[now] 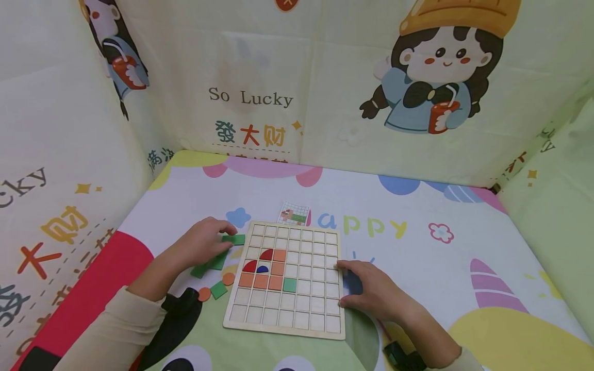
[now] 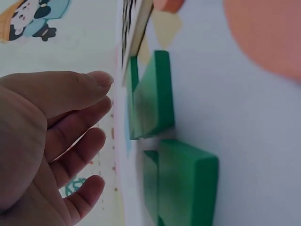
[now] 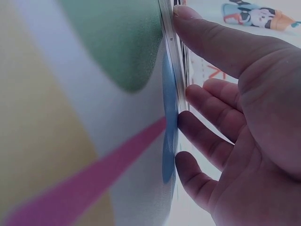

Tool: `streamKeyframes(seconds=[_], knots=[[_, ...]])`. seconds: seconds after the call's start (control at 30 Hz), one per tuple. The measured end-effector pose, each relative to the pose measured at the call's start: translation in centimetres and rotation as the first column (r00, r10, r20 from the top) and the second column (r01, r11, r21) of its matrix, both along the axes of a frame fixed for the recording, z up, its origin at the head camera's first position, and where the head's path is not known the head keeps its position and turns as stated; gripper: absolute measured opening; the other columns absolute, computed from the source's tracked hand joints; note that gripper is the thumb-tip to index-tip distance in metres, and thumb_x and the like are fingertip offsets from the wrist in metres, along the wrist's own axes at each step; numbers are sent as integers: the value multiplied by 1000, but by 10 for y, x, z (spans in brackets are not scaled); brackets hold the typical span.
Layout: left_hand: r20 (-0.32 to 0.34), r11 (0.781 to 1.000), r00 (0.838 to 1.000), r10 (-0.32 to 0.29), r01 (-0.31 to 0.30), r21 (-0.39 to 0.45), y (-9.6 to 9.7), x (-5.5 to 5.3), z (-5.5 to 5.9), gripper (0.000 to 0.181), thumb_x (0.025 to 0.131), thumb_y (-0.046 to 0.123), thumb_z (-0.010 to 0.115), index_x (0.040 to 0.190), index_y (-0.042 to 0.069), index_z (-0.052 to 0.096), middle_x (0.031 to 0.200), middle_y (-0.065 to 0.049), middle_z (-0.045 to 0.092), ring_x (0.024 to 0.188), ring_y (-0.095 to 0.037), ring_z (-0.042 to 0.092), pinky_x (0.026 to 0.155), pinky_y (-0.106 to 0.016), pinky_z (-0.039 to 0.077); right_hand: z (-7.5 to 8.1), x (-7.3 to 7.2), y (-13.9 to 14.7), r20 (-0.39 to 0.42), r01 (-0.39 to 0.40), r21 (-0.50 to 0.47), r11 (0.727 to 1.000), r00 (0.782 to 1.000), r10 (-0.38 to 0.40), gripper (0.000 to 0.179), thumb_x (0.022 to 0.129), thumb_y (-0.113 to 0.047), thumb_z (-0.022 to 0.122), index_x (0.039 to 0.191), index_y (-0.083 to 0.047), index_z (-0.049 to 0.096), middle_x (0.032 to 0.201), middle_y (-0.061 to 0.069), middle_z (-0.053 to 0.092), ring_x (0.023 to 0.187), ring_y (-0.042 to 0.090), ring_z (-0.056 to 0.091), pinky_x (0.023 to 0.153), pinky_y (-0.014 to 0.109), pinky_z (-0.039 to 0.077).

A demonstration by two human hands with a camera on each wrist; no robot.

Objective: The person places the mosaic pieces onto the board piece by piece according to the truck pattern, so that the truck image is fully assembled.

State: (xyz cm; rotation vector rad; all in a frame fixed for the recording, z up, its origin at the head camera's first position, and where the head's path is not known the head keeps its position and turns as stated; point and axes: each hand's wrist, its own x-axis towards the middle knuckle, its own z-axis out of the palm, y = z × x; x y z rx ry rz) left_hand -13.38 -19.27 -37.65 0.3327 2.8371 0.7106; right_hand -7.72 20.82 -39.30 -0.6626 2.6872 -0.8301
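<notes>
A wooden grid board (image 1: 320, 304) lies on the table, with orange squares (image 1: 261, 281), a green square (image 1: 290, 285), two red quarter-round pieces (image 1: 266, 254) and a blue half-round piece (image 1: 262, 269) in its cells. My left hand (image 1: 204, 242) hovers by loose green pieces (image 1: 217, 262) left of the board. In the left wrist view its relaxed fingers (image 2: 80, 146) are apart from the green pieces (image 2: 157, 99), holding nothing visible. At the board's right edge, my right hand (image 1: 373, 291) rests with thumb and fingertips touching the rim; the wrist view shows its fingers (image 3: 207, 141) loosely extended.
A small pattern card (image 1: 294, 213) lies behind the board. Two orange round pieces (image 1: 204, 294) and a loose green square (image 1: 218, 290) are at the board's left. Printed cloth walls (image 1: 325, 129) enclose the patterned table (image 1: 417, 257) at the back and sides.
</notes>
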Motion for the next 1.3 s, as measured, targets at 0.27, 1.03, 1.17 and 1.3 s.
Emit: streamKeyframes(seconds=[0.27,1.03,1.17,1.3], knots=[[5,1000,1000,-17,17,0,-1,-12,-8,31,90,17,74,118,4,69,116,-13,65,108,-33,54,86,-44,55,-1,1,0,-2,1,4,1000,1000,-1,72,80,-31,85,141,-7,55,139,10,56,130,35,49,104,54,39],[17,1000,1000,-14,14,2,7,-17,-14,28,90,16,74,114,2,69,110,-11,66,102,-31,55,92,-48,50,0,1,-1,8,22,4,1000,1000,-22,72,79,-30,86,141,-8,55,138,9,57,130,34,49,104,53,39],[12,1000,1000,-5,5,-2,7,-18,-16,28,90,16,74,114,3,69,110,-11,66,102,-30,55,92,-48,50,0,1,-1,17,28,1,1000,999,-28,73,79,-30,86,141,-8,55,139,8,56,130,34,49,105,53,39],[4,1000,1000,2,-2,-3,7,-18,-17,28,89,16,74,113,3,69,109,-11,66,102,-30,55,91,-48,50,0,1,-2,23,29,2,1000,999,-29,73,79,-31,86,141,-8,54,139,9,56,131,34,49,105,53,39]])
